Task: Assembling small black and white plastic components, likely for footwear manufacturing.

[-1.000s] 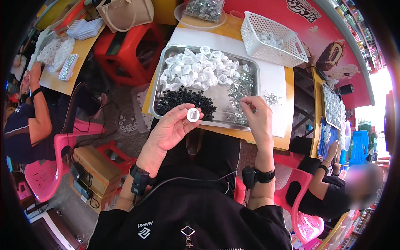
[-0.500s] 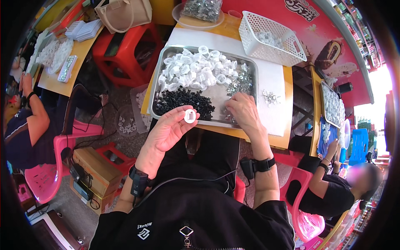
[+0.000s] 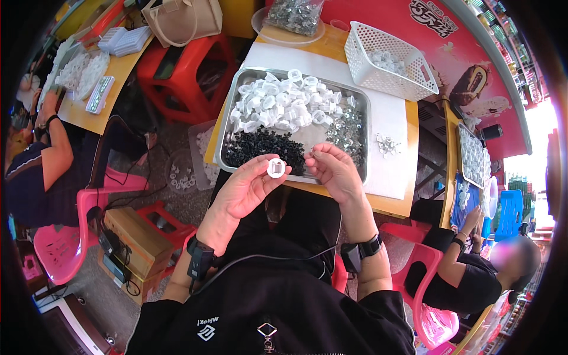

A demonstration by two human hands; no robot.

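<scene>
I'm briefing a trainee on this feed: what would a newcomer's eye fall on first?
Probably the heap of white plastic pieces across the far side of the metal tray, set off by the small black parts at its near left. Next, the round white piece in the left hand, by the tray's near edge. The red stool left of the table stands out.

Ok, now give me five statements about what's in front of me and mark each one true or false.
1. The left hand holds a round white piece. True.
2. The white basket stands beyond the metal tray, toward the right. True.
3. The black pieces lie in the basket. False: they lie in the tray.
4. Some small shiny pieces lie on the white sheet to the right of the tray. True.
5. The right hand is inside the basket. False: it is beside the left hand, at the near side of the tray.
</scene>
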